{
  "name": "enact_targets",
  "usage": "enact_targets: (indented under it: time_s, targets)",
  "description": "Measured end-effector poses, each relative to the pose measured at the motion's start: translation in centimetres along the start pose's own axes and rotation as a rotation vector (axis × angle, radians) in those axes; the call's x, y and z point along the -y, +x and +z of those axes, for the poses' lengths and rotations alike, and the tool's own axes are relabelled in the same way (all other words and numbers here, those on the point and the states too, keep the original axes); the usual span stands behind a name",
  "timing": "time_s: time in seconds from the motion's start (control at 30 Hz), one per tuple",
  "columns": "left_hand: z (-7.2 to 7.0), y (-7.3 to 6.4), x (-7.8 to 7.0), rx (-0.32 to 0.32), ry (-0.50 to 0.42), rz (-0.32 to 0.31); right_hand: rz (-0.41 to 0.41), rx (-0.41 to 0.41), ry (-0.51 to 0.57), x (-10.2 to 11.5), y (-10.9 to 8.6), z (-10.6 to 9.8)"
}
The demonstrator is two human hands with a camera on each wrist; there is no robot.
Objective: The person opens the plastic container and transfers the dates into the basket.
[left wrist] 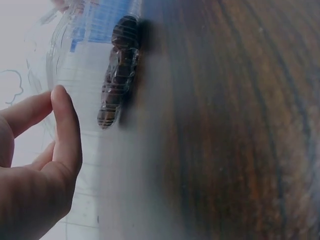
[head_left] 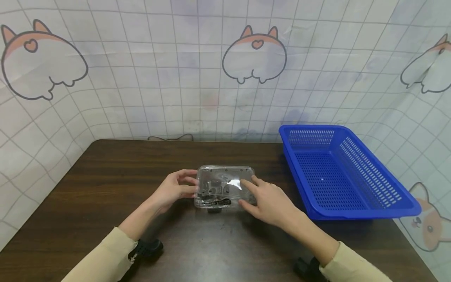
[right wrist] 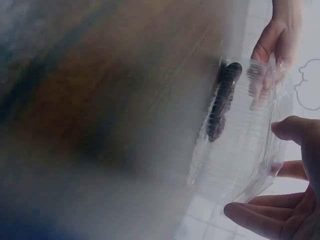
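Observation:
A clear plastic box [head_left: 216, 186] with a lid sits on the dark wooden table [head_left: 116, 168]. Through its front wall shows a dark, elongated, lumpy thing [right wrist: 223, 102], whose kind I cannot tell. My left hand [head_left: 176, 188] pinches the box's left rim, and in the left wrist view thumb and finger meet there. On the right side my right hand [head_left: 269, 199] touches the box with spread, mostly straight fingers. One finger lies over the lid, with the thumb near the front right edge.
A blue plastic basket [head_left: 352, 213] with perforated walls stands to the right of the box, close to my right forearm. Behind the table hangs a white gridded sheet [head_left: 141, 90] with cartoon dogs. Black straps [head_left: 146, 248] sit at both wrists.

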State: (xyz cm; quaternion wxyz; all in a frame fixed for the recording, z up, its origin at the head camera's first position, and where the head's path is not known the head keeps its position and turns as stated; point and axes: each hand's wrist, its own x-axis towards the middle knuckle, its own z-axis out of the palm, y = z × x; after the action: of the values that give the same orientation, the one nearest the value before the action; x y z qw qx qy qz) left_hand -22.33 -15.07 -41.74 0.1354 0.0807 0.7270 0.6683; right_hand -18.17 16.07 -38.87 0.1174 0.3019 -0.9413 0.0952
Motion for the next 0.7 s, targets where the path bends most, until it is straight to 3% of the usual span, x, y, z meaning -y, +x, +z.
enact_targets:
  time_s: [0.17,0.4,0.7]
  targets:
    - [0.16,-0.03,0.06,-0.013,-0.015,-0.022,-0.069,-0.052,-0.038,0.10,0.35,0.15]
    - [0.21,-0.18,-0.25,0.023,-0.024,-0.009,-0.172,-0.141,-0.048,-0.05,0.32,0.27]
    - [0.21,-0.29,-0.47,0.028,-0.040,-0.013,-0.168,-0.132,0.031,-0.10,-0.18,0.25]
